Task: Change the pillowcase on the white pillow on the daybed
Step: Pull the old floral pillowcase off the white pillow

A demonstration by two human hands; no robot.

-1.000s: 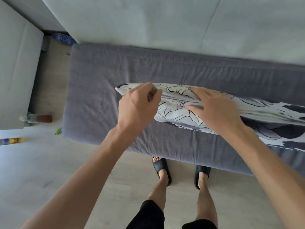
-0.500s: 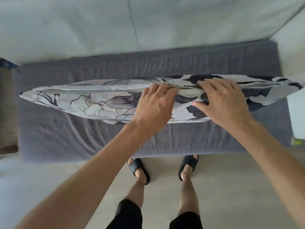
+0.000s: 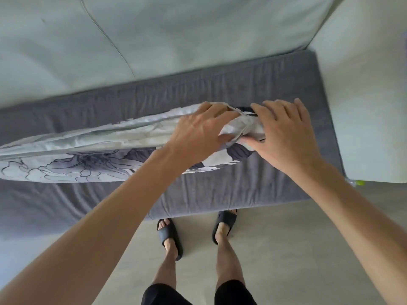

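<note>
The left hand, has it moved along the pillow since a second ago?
Yes. The left hand has travelled from the pillow's left end to its right end, beside the right hand.

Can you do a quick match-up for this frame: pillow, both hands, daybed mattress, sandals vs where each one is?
Things:
1. floral pillow
2. left hand
3. right hand
4. grey mattress
5. black sandals

Places:
A. on the floor, on the person's feet
B. lying along the mattress
C. on the pillow's right end, outermost
D. under the pillow
E. on the pillow, just inside its right end

Pairs: 1-B, 2-E, 3-C, 4-D, 5-A
</note>
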